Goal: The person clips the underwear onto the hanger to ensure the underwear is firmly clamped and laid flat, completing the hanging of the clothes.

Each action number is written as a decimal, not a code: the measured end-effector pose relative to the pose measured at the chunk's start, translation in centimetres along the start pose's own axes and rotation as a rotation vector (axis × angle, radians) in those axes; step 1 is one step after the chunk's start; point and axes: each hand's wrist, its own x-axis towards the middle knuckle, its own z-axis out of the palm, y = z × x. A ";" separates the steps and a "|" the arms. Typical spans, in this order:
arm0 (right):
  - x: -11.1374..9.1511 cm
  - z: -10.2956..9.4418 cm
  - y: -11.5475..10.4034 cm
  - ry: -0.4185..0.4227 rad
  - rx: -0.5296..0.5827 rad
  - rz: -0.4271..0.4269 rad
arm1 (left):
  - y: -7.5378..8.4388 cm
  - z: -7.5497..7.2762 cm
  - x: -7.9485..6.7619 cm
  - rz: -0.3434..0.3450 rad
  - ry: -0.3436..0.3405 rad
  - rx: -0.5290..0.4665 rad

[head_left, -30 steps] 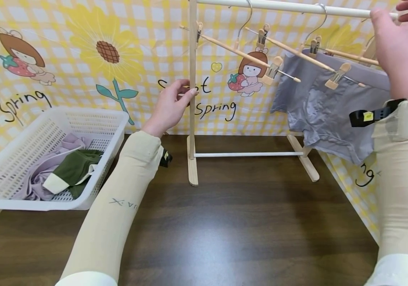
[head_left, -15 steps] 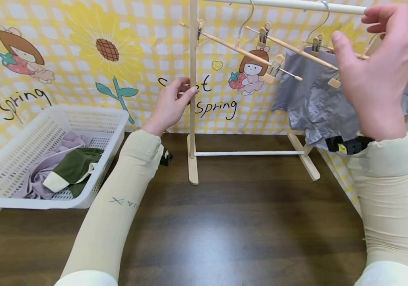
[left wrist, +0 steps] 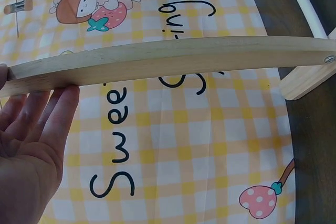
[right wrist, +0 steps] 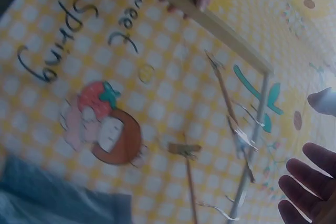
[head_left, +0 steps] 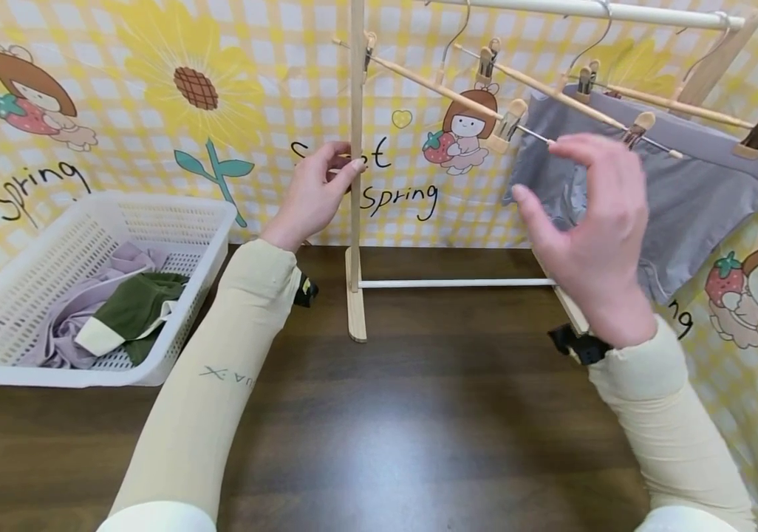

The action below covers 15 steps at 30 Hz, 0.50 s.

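Note:
My left hand [head_left: 315, 192] holds the left upright post [head_left: 356, 222] of a small wooden clothes rack, thumb on one side and fingers on the other. In the left wrist view the fingers [left wrist: 65, 106] lie against the post's edge. My right hand [head_left: 595, 244] is in the air before the rack, thumb and fingers apart, holding nothing. Behind it, grey shorts [head_left: 691, 222] hang from a clip hanger [head_left: 671, 103] at the right end; the hand covers part of them. Two bare clip hangers hang further left, one in the middle [head_left: 558, 97] and one beside the post [head_left: 439, 91].
A white plastic basket [head_left: 93, 378] stands at the left, with a lilac garment [head_left: 63, 318] and a dark green one with white trim [head_left: 133, 307] inside. The rack stands at the back of the dark wooden table [head_left: 386, 421], against a yellow checked cloth [head_left: 272, 89].
My right hand has come away from the right end of the rack's top bar, moving down and left. The left hand stays on the post.

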 end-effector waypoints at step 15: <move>-6.4 3.0 0.7 -0.215 0.120 0.053 | 0.5 -0.3 0.1 -0.023 -0.051 0.111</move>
